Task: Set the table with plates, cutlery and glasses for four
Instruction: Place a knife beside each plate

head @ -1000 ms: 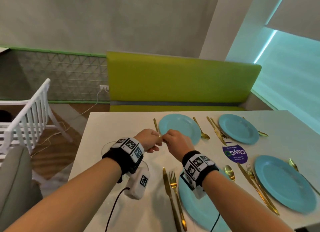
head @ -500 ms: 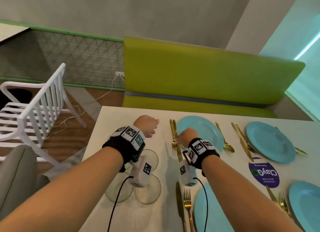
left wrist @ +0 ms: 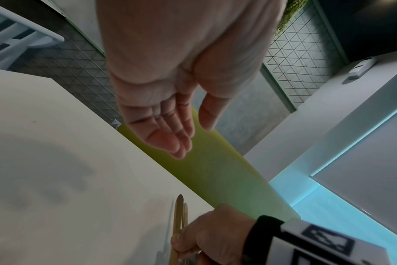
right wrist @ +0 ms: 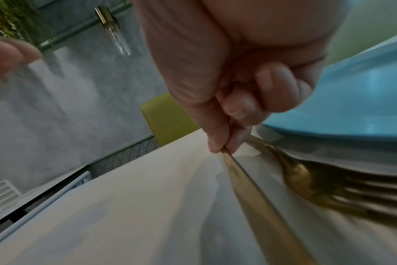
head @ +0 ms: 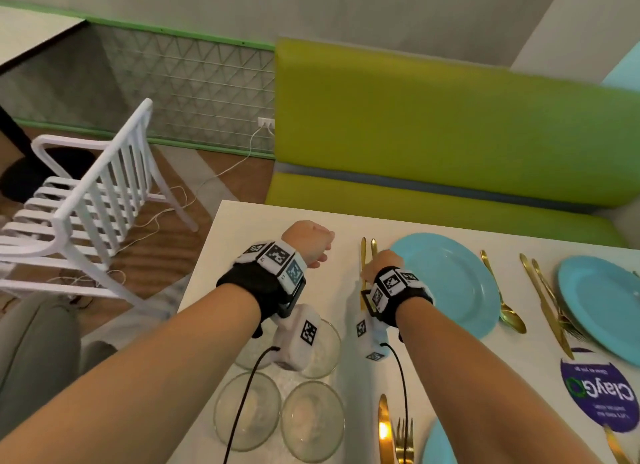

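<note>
My right hand (head: 381, 266) is low on the white table (head: 263, 242), just left of the far blue plate (head: 450, 283). Its thumb and forefinger pinch a gold knife (right wrist: 245, 181) lying flat; a gold fork (right wrist: 306, 175) lies right beside it, against the plate (right wrist: 351, 107). The knife (head: 363, 252) and fork (head: 374, 244) handles stick out beyond the hand. My left hand (head: 308, 242) hovers to the left over bare table. In the left wrist view the left hand (left wrist: 188, 138) has relaxed, nearly straight fingers and holds nothing. Several clear glasses (head: 313, 425) stand grouped under my left forearm.
Two more blue plates (head: 602, 307) (head: 440, 446) have gold cutlery alongside, and a spoon (head: 502, 297) lies right of the far plate. A purple sticker (head: 599, 394) is on the table. A green bench (head: 450, 134) runs behind it, and a white chair (head: 86, 200) stands left.
A second ago both hands met over the cutlery by the far plate. The left hand has since let go and drawn away leftward; the right hand has lowered the knife to the table.
</note>
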Available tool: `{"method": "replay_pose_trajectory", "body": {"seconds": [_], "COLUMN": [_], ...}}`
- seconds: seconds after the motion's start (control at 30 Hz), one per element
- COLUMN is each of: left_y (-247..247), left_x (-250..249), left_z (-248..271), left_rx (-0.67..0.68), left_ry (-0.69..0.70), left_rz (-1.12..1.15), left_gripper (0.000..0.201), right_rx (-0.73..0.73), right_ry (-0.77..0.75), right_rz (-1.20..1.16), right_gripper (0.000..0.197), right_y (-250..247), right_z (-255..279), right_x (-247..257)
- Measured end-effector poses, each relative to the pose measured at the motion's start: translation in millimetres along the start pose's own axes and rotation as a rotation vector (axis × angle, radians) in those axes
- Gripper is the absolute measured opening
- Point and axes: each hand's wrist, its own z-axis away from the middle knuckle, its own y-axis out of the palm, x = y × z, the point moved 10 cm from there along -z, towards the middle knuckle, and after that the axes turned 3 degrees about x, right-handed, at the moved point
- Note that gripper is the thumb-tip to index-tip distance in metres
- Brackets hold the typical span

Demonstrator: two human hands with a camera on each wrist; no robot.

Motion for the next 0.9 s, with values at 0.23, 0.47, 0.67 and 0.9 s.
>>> {"method": "replay_pose_trajectory", "body": {"seconds": [0.23,0.47,0.67,0.9], "left_y": [10.5,19.5,18.9,15.2], "left_x": [1.5,4.6,7.9,14.1], "left_z": [-13.5,-20.7,-22.8,-23.1], "left_rx": [0.035,0.063,0.057,0.041], "left_ry": [0.000,-0.001,-0.008,-0.013], "left_rz": [-0.005,-0.015,-0.021,-0.014], "left_gripper": [0.010,0.009,0.009,0.009], "right_rx": [-0.056,-0.098,-0.118,-0.134], "right_ry": [0.058,0.092,0.095,0.102], "right_rz": [-0.189,-0.299,-0.313,-0.305], "right_gripper": [0.022,0.022,0.022,0.022], "right_y": [2.9,1.6,-0.3,0.1], "right_z": [-12.9,-13.0,-10.6,-7.2], "right_x": [-5.2,-9.6,-11.6,-11.4]}}
